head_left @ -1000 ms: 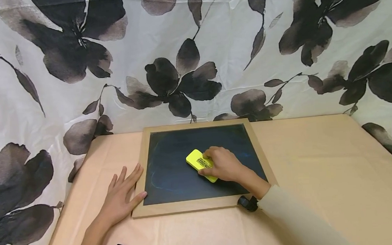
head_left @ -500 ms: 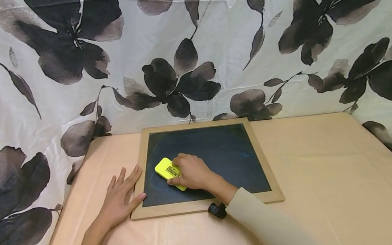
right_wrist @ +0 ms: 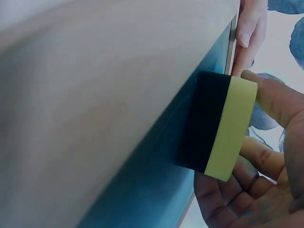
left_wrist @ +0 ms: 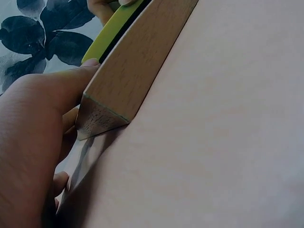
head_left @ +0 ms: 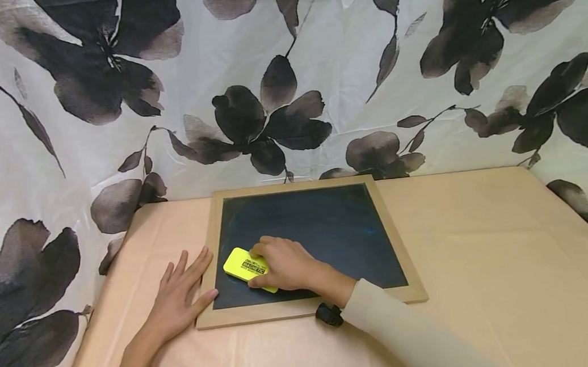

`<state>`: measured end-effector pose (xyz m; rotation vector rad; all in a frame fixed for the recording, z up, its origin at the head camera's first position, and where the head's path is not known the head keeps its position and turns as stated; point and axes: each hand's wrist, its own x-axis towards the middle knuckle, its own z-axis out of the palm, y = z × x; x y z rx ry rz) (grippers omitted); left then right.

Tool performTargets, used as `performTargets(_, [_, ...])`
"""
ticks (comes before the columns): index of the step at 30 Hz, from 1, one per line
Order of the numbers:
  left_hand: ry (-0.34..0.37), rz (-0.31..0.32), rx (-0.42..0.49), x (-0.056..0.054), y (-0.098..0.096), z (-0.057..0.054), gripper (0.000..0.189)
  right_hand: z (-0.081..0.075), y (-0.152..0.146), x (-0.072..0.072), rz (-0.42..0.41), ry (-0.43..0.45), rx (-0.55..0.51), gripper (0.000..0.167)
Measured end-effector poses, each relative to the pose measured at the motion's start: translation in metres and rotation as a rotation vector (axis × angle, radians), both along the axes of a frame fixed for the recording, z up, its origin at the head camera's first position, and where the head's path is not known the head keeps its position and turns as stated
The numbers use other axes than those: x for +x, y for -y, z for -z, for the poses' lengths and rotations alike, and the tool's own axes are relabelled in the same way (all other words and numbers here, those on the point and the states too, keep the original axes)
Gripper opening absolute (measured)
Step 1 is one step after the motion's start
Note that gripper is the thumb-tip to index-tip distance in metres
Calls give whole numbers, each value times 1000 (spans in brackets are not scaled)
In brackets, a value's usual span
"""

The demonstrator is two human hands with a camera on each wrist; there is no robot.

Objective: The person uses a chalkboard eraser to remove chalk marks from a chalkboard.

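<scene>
A small chalkboard (head_left: pixel 317 227) with a light wooden frame (head_left: pixel 313 308) lies on the table. My right hand (head_left: pixel 289 265) grips a yellow eraser (head_left: pixel 239 263) with black lettering, its thumb and fingers at opposite edges. In the right wrist view the eraser's dark felt side (right_wrist: pixel 203 121) rests against the board's surface. At the board's left side, my left hand (head_left: pixel 179 299) lies with fingers spread, thumb and fingertips touching the frame. The left wrist view shows the thumb (left_wrist: pixel 78 85) at the frame's wooden edge (left_wrist: pixel 137 61), near the corner.
A peach-coloured cloth (head_left: pixel 484 261) covers the table. Behind it hangs a white curtain (head_left: pixel 360 105) with dark flowers. Faint blue chalk traces (head_left: pixel 369 231) show on the board's right side. Each wrist carries a black camera (head_left: pixel 329 314).
My right hand has slid the eraser from the board's middle to its lower left, and the faint chalk curve there is now mostly covered or gone. The left hand stays put.
</scene>
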<state>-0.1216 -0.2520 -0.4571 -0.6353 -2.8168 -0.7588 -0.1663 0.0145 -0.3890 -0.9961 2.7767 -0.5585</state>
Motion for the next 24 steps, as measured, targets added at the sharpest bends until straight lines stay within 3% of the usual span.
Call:
performTargets(8, [-8,14,-1,-2,0,0,72,0,-33,2,37,11,-33,54])
performTargets(24, [-1,23,1,0,2,1,74,2,-120,10,278,-15,-16,57])
